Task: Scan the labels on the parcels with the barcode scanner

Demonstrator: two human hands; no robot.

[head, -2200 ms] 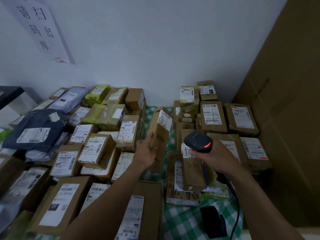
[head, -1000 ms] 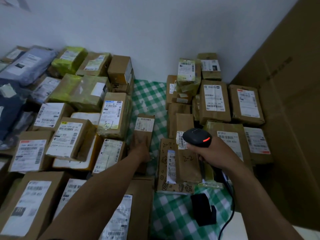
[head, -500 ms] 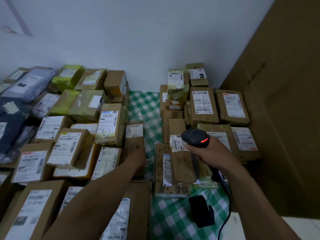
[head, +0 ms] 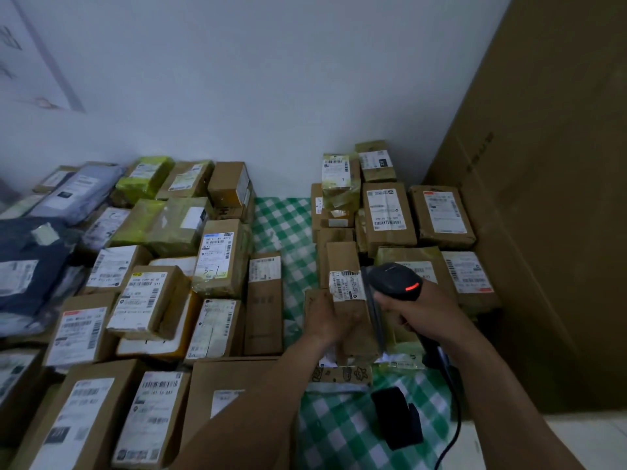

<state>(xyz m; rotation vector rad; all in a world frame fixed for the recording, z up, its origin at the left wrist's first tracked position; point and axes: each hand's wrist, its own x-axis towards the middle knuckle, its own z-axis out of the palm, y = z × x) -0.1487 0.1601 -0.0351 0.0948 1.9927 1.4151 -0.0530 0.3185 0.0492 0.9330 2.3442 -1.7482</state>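
Observation:
My right hand (head: 424, 313) grips the black barcode scanner (head: 390, 278), whose red light is lit. Its head sits just right of the white label (head: 346, 283) on a narrow brown parcel (head: 342, 257) in the right-hand pile. My left hand (head: 325, 318) lies on that parcel's near end, its fingers curled over the top; motion blur hides the exact grip. A tall brown parcel (head: 264, 307) lies flat, label up, at the edge of the left pile.
Many labelled parcels fill the left side (head: 142, 300) and the back right (head: 386, 212). A green checked cloth (head: 286, 225) shows between the piles. The scanner's black stand (head: 397, 418) sits near the front edge. A big cardboard sheet (head: 549, 232) walls the right.
My left hand set the tall parcel down flat by the left pile, let go, then moved right onto the narrow parcel. The scanner stayed over the right pile.

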